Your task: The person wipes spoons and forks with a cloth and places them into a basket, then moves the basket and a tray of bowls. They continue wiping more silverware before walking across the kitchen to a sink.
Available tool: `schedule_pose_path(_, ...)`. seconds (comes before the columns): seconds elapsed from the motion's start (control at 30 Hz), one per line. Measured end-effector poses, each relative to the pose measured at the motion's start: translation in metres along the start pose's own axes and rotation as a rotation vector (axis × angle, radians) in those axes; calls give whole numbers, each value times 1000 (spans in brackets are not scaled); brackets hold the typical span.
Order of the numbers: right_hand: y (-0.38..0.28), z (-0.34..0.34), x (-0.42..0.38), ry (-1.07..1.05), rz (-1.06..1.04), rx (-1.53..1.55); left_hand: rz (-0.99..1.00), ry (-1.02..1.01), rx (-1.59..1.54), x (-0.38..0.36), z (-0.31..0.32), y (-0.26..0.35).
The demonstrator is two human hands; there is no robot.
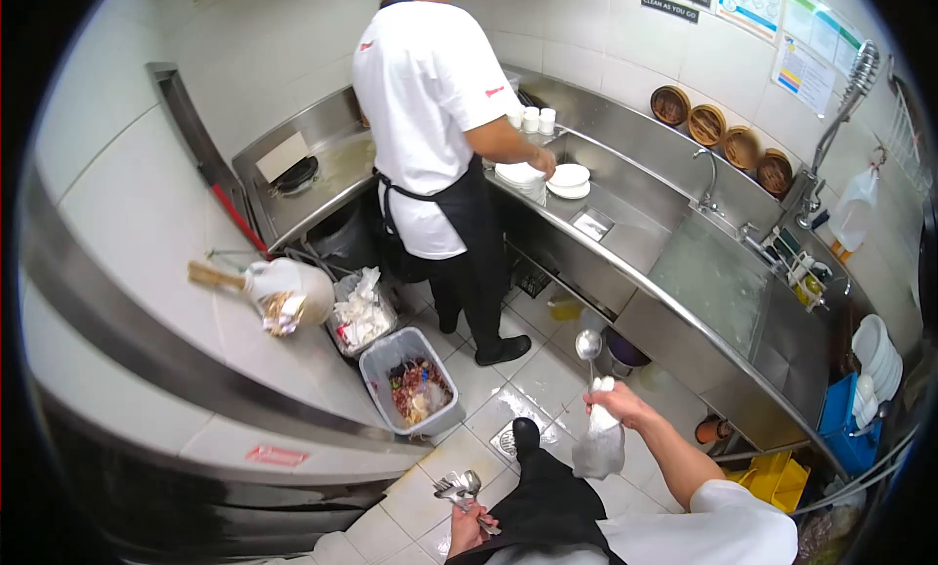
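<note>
My left hand [471,528], low in the view, is closed round several metal spoons [457,485] with their bowls pointing up. To its right, my right hand [618,406] grips a spoon [588,346] upright, bowl at the top, together with a whitish cloth [599,450] that hangs below the fingers. Both hands are over the tiled floor, apart from each other.
A co-worker in a white shirt [420,106] reaches toward white plates [569,179] on the steel counter [635,208]. A water-filled sink [713,277] lies to the right. A grey bin of food waste [376,365] stands at the left, and a blue crate [842,438] at the right.
</note>
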State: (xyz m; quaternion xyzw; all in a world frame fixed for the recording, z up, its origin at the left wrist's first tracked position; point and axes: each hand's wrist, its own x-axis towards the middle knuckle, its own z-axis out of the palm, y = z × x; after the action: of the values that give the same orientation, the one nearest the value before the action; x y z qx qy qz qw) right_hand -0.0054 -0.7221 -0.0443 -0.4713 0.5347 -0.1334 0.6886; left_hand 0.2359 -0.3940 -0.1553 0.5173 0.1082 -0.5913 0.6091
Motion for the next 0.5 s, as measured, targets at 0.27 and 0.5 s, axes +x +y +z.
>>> schedule_pose_path(0.27, -235, -123, 104, 598, -526, -492, 170, 358, 16, 95, 63, 107)
schedule_pose_path(0.5, -338, -204, 57, 714, -573, -393, 51, 498, 233, 198, 42, 143)
